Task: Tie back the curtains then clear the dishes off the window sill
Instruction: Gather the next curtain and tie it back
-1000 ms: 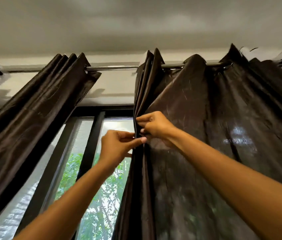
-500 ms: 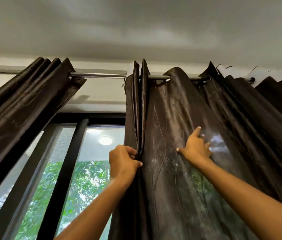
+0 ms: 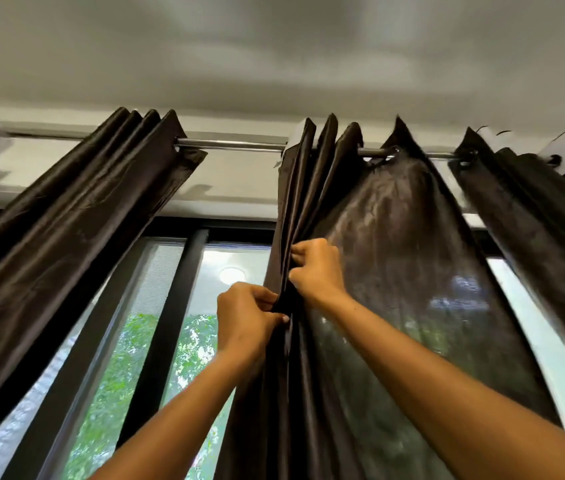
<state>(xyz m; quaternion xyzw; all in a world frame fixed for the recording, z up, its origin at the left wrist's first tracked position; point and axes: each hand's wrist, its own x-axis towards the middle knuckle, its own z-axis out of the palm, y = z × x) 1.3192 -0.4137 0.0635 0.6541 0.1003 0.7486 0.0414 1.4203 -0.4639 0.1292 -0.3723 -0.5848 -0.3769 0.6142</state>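
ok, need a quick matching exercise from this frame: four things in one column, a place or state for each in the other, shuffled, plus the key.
Things
1. left hand
2. right hand
3. left curtain
4. curtain rod

Places or states
A. bunched in tight pleats at the left of the window, no hand on it
B. bare metal showing between the two curtains
C. the lower hand, pinching the gathered edge folds of the right curtain
D. the higher hand, gripping the same folds just above

Pairs: 1-C, 2-D, 3-A, 4-B
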